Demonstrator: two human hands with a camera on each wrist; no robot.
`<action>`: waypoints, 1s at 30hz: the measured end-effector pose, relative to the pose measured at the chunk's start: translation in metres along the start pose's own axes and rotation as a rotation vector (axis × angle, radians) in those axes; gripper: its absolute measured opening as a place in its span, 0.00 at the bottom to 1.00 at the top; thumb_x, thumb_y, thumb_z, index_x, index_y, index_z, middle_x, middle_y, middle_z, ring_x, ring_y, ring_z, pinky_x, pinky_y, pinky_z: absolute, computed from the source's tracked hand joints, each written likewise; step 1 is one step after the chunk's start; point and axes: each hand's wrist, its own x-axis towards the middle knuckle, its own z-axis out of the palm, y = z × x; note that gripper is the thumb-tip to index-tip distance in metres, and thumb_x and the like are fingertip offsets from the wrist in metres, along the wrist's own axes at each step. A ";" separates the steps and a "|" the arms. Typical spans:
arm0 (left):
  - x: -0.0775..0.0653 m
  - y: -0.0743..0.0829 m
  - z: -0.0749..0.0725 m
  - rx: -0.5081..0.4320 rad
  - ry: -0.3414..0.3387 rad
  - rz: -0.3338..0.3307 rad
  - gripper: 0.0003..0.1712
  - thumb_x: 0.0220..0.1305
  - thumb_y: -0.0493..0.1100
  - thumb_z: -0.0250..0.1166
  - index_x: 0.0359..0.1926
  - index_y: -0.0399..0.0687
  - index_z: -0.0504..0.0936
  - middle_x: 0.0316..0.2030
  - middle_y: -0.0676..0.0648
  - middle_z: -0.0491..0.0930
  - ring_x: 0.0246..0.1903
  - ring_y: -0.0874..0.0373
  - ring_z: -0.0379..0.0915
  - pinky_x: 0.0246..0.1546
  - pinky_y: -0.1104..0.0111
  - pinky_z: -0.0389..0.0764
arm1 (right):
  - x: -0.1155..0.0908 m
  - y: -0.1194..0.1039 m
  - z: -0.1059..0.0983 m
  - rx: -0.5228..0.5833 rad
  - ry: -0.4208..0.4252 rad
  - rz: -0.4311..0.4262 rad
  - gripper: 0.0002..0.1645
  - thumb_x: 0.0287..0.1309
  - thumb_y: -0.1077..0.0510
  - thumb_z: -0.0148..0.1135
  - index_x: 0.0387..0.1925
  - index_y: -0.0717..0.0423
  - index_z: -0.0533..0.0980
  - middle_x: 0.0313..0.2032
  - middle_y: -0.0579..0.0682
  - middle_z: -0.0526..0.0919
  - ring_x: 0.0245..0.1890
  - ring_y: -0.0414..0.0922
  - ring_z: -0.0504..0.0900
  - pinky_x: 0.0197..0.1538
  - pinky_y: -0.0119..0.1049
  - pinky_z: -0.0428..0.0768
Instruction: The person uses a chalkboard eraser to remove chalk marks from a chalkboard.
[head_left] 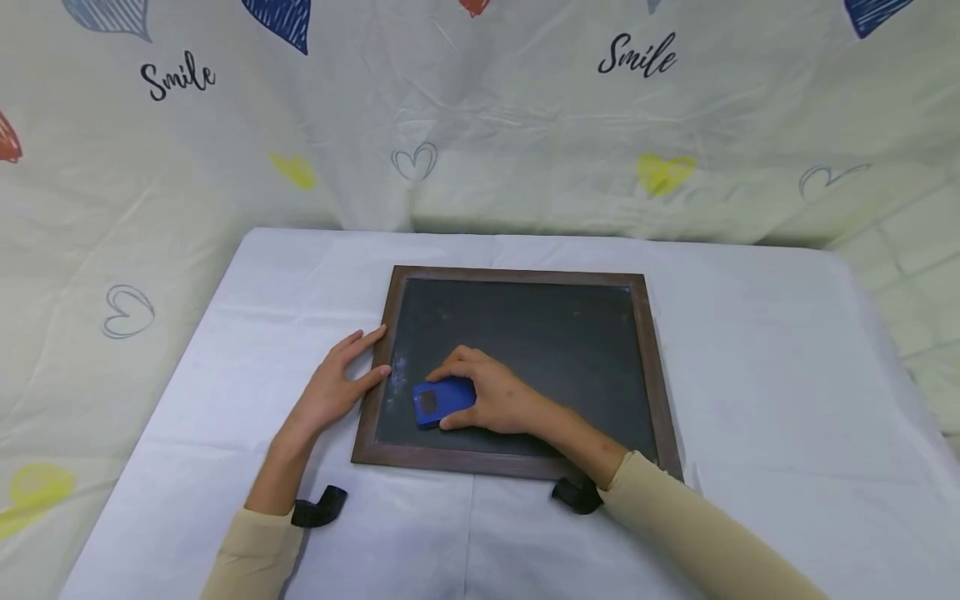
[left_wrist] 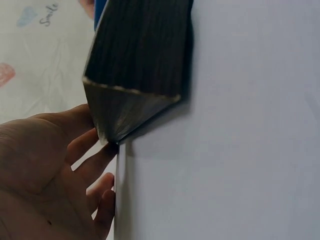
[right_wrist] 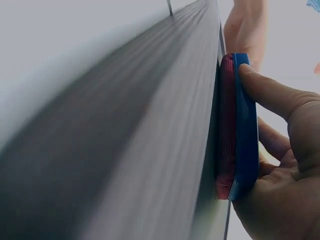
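Note:
A chalkboard (head_left: pixel 540 350) in a brown wooden frame (head_left: pixel 517 277) lies on the table, with faint whitish marks near its left side. In the right hand (head_left: pixel 498 396) is a blue eraser (head_left: pixel 453 396), gripped between thumb and fingers over the board's lower left part. Its dark red pad (right_wrist: pixel 226 125) faces the board in the right wrist view. The left hand (head_left: pixel 330 390) has its fingers spread, with fingertips and thumb touching the frame's left side. Seen from the left wrist, that hand (left_wrist: pixel 55 165) is beside the frame's corner (left_wrist: pixel 132 95).
A white cloth (head_left: pixel 757 375) covers the table. Behind it hangs a pale curtain (head_left: pixel 510 125) printed with hearts and lettering. Black wrist mounts (head_left: pixel 320 507) sit at both cuffs, the right one overlapping the frame's lower edge in the head view.

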 end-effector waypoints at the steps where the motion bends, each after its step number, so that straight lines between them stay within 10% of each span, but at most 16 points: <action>1: 0.000 0.000 0.000 0.000 -0.001 0.001 0.40 0.74 0.56 0.65 0.81 0.65 0.61 0.83 0.36 0.50 0.82 0.33 0.44 0.74 0.29 0.54 | 0.002 -0.001 0.001 -0.002 -0.002 -0.003 0.35 0.53 0.49 0.82 0.63 0.44 0.81 0.57 0.45 0.78 0.60 0.46 0.76 0.61 0.44 0.80; 30: 0.000 -0.002 -0.001 -0.005 -0.003 0.009 0.39 0.74 0.55 0.65 0.81 0.63 0.62 0.83 0.36 0.50 0.82 0.33 0.44 0.74 0.29 0.54 | 0.004 -0.007 -0.002 -0.043 0.002 0.033 0.35 0.58 0.49 0.79 0.66 0.47 0.79 0.58 0.48 0.76 0.62 0.49 0.73 0.65 0.48 0.79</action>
